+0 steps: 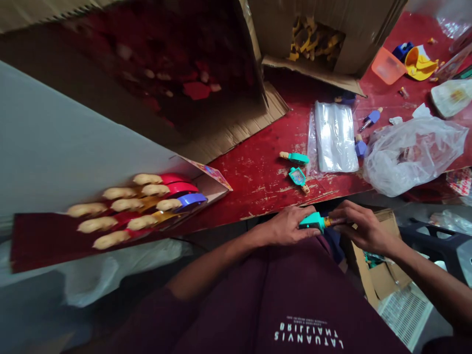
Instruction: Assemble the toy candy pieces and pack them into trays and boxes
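Note:
My left hand (289, 227) grips a teal plastic toy (312, 222) between thumb and fingers, just over the front edge of the red table. The fingers of my right hand (359, 225) close around the narrow amber-and-dark end piece (328, 221) at the toy's right side. Those fingertips partly hide it. On the table ahead lie two similar toys, a teal one with a beige knob (298, 158) and another teal one showing a framed window (297, 176). To their right lies a stack of clear plastic bags (336, 137).
A large cardboard box (228, 137) with red pieces fills the upper left; another box (273, 29) holds yellow pieces. A display box (216, 194) with beige-topped colored toys stands left. A crumpled plastic bag (391, 167) and purple pieces (373, 117) lie right. Below is an open carton (387, 282).

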The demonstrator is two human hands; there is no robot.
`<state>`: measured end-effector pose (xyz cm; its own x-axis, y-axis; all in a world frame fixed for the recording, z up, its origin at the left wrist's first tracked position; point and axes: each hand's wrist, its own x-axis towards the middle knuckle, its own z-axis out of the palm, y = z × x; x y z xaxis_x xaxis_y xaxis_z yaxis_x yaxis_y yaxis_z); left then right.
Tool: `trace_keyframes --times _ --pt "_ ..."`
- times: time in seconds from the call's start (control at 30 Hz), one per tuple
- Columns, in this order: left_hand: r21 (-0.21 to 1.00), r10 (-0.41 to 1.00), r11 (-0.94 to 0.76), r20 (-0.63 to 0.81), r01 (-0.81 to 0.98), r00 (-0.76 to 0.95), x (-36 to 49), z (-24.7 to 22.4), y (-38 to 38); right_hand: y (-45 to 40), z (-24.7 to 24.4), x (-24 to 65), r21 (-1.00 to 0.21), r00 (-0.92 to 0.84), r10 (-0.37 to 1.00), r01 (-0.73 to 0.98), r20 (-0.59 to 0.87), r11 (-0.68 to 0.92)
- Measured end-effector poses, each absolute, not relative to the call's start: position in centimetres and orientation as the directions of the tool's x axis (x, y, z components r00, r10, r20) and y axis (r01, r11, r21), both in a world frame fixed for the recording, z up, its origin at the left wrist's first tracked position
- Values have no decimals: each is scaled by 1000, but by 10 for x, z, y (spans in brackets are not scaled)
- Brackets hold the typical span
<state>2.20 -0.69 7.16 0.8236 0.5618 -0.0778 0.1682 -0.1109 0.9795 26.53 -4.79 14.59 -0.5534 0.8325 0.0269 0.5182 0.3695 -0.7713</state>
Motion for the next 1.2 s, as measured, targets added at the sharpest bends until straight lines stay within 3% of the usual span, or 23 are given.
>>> trace_keyframes --times 0.3,0.4,0.5,0.57,0.67,0.73,0.77,0.83,0.9,0.97,1.0,1.07,1.2 --pt "990 492 36 -134 134 860 21 67 -17 -74 133 263 -791 -479 877 518 47 325" --pt "987 492 -32 -122 158 862 21 68 -20 -82 130 264 -778 -462 885 533 62 333" --pt "938 532 -226 -107 262 840 22 68 -26 -84 129 267 -785 -441 897 545 29 294" --pt "848 551 -395 -89 354 829 25 66 -33 -84 127 267 -813 -383 920 561 -85 158" --pt "672 531 -598 -76 437 844 29 60 -41 -83 122 264 -799 -231 861 534 -453 -277" --pt "615 519 -645 -84 454 851 30 55 -41 -82 117 263 -727 -181 756 481 -629 -490" --pt "624 519 -635 -92 455 850 30 52 -39 -81 114 262 -716 -184 741 483 -646 -504" --pt "708 545 -544 -110 451 831 29 46 -32 -78 108 263 -756 -235 817 569 -526 -323" --pt "805 568 -412 -139 427 811 25 41 -25 -75 102 266 -741 -349 893 671 -283 27" --pt "852 569 -333 -161 405 806 20 37 -21 -73 95 268 -661 -477 873 687 -99 300" --pt "853 564 -332 -163 404 809 18 36 -21 -73 91 268 -644 -519 852 675 -67 360" --pt "824 564 -379 -156 422 811 14 34 -25 -73 86 266 -671 -537 837 659 -106 338" --pt "764 575 -447 -153 465 804 14 25 -34 -73 82 253 -692 -415 828 721 -376 47"
